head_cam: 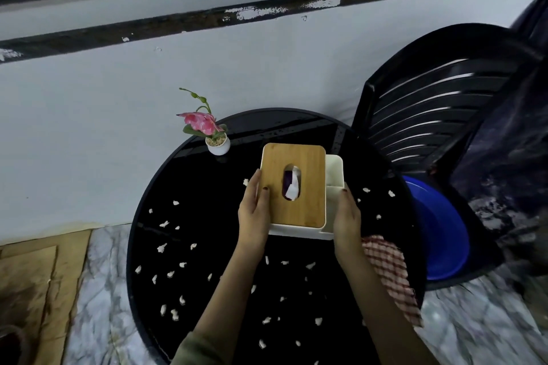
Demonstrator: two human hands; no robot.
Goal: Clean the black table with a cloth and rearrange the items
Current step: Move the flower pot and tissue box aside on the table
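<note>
A round black table point(189, 187) is strewn with several small white scraps point(175, 314). Near its middle stands a white tissue box point(299, 190) with a wooden lid and a tissue poking from the slot. My left hand point(253, 210) grips the box's left side, thumb on the lid. My right hand point(347, 216) grips its right side by the white side compartment. A red-and-white checked cloth point(391, 272) lies over the table's right edge, beside my right forearm. A small white pot with a pink flower point(218, 144) stands at the table's back left.
A black plastic chair point(439, 109) stands against the table's right side with a blue basin point(439, 231) on its seat. A pale wall point(118, 127) runs right behind the table. Marble floor point(100, 290) and cardboard sheets point(35, 275) lie to the left.
</note>
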